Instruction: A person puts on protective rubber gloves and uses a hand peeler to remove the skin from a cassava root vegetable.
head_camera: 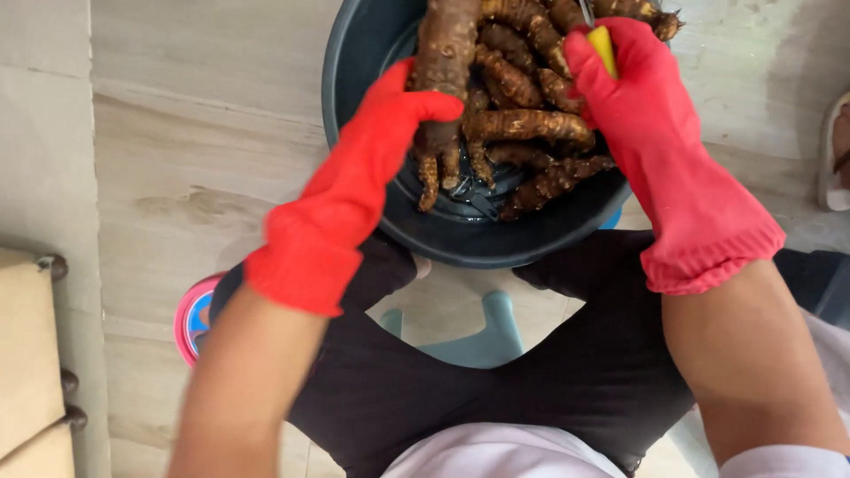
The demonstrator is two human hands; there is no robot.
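Note:
Both my hands wear red rubber gloves. My left hand (381, 150) grips a large brown knobby root (445, 49) and holds it upright over a dark round basin (354, 53). My right hand (642, 97) is closed around a yellow-handled tool (603, 46) whose working end is hidden at the top edge. The basin holds several more brown finger-shaped roots (527, 124) and a little water at the bottom.
I sit on a pale blue stool (482, 341) with dark trousers, the basin between my knees on a light tiled floor (204, 133). A pink and blue round object (190, 319) lies by my left knee. A sandal (837, 150) shows at right, tan furniture (31, 354) at left.

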